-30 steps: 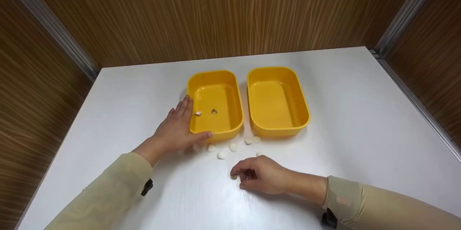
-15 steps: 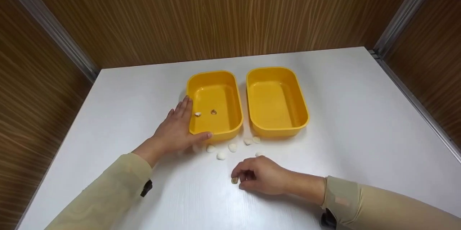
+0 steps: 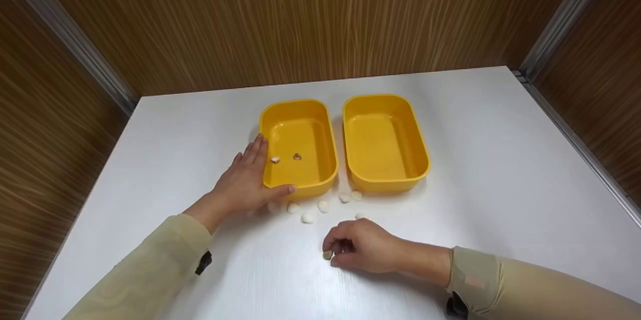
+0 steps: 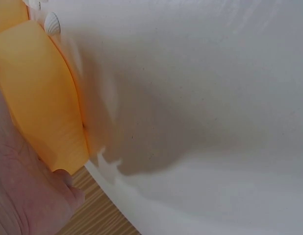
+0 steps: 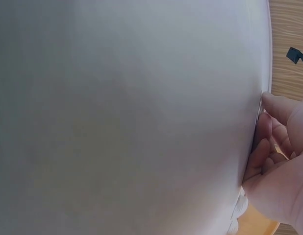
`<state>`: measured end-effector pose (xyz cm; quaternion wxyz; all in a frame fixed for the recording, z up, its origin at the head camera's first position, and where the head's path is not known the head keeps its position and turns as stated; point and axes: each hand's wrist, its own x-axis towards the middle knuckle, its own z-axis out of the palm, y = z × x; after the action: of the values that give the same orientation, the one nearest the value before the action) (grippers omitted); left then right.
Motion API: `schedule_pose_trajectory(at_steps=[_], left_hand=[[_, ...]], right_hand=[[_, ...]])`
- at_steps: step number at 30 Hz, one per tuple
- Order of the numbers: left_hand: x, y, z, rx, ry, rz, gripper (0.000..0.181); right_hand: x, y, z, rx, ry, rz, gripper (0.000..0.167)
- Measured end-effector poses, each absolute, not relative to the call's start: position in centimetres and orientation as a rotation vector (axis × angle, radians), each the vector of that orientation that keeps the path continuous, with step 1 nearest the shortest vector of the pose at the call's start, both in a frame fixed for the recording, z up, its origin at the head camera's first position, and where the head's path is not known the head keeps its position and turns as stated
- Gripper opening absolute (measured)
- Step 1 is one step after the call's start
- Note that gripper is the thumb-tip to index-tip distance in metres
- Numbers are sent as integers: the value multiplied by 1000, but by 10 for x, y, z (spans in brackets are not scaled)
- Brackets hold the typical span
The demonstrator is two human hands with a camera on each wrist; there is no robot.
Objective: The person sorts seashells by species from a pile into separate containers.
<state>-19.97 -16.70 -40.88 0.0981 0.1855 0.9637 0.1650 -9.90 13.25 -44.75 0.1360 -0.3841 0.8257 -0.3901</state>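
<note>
In the head view my right hand is low over the white table, fingers curled, with a small tan shell between index fingertip and thumb tip. The right wrist view shows the same hand at the table surface; the shell cannot be made out there. My left hand lies along the left yellow tray, fingers straight against its side and thumb over the front rim. A white shell and a brown shell lie inside that tray. Several pale seashells are scattered in front of it.
A second yellow tray stands just right of the first, with a narrow gap between them. One pale shell lies right behind my right hand. Wood-grain panels enclose the table at the back and sides.
The tan shell has shifted slightly toward me and nearer the thumb, turning as it went. My right hand has moved only a little; the left hand stays on the tray.
</note>
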Motion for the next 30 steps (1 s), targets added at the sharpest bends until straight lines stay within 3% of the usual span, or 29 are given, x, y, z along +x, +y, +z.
schedule_pose_trajectory(at_steps=[30], left_hand=[[-200,-165,-408,511,2846,482,135]], right_hand=[[-99,130,-447,-1102,2457,-1072,9]])
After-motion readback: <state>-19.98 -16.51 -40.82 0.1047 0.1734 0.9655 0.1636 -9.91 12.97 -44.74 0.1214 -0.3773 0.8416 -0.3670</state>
